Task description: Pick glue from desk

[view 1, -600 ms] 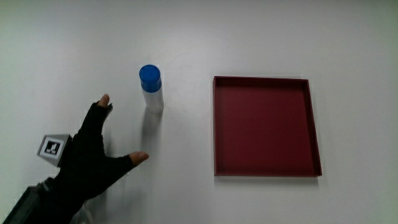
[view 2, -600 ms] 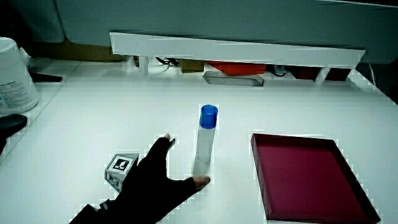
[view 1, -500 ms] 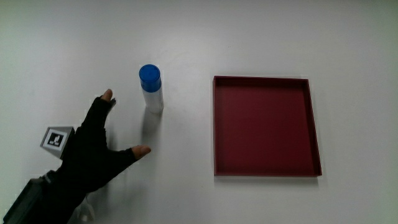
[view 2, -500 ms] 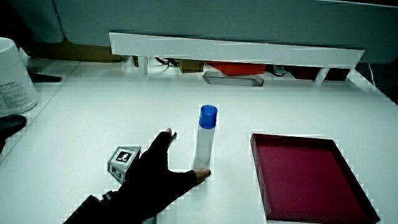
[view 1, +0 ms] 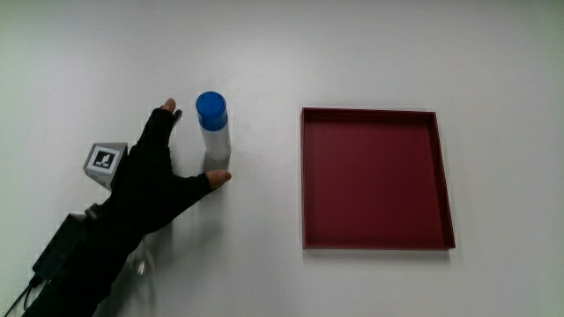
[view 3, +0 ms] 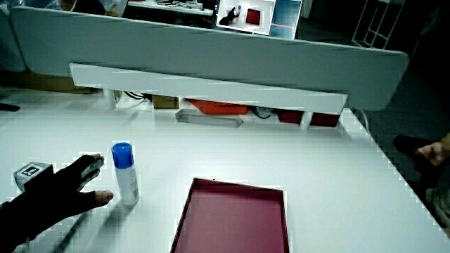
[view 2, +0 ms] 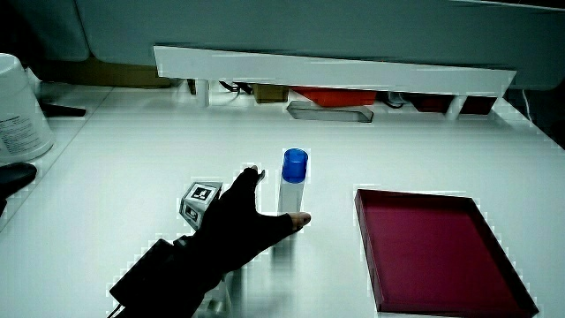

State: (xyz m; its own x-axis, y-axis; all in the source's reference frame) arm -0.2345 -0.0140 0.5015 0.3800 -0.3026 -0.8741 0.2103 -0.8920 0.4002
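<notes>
The glue stick (view 1: 214, 130), a white tube with a blue cap, stands upright on the white table beside the dark red tray; both side views show it too (view 2: 292, 183) (view 3: 125, 174). The gloved hand (view 1: 150, 187) is right beside the tube, fingers spread open, holding nothing. Its thumb tip (view 1: 220, 177) reaches the tube's base and the forefinger (view 1: 165, 113) points alongside the cap. The hand also shows in both side views (view 2: 238, 225) (view 3: 53, 190). The patterned cube (view 1: 105, 161) rides on its back.
A shallow dark red square tray (view 1: 305, 176) lies on the table beside the glue (view 2: 371, 256) (view 3: 184, 218). A white jar (view 2: 18, 106) stands near the table's edge. A low white shelf and partition (view 2: 335, 75) run along the table, with small items under it.
The hand has moved forward, away from the person, from short of the glue stick to right beside it; its thumb now reaches the tube's base. The glue stick and tray have not moved.
</notes>
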